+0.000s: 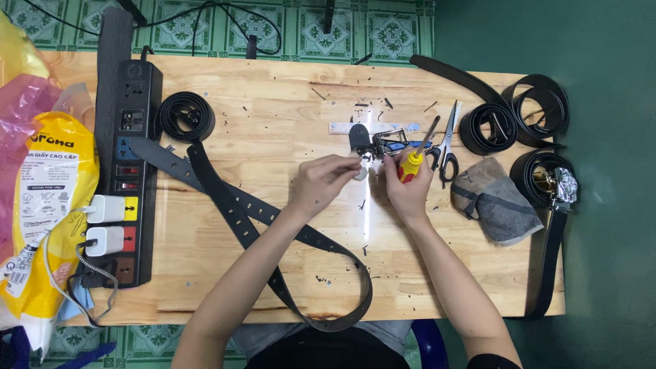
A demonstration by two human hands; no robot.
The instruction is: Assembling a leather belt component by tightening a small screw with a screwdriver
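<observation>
A long black belt [232, 205] lies looped across the wooden table [225, 273], one end reaching a metal buckle [388, 141] near the middle. My left hand [321, 181] pinches something small and pale at the belt's end, just below the buckle. My right hand [408, 186] grips a screwdriver [415, 156] with a red and yellow handle, its shaft pointing up and to the right past the buckle. The two hands are close together.
Black-handled scissors [447, 147] and a grey cloth [495, 199] lie right of my hands. Coiled black belts [526, 116] sit at the right edge, another coil [186, 116] at the upper left. A black power strip [126, 171] with chargers and plastic bags [41, 191] fill the left side.
</observation>
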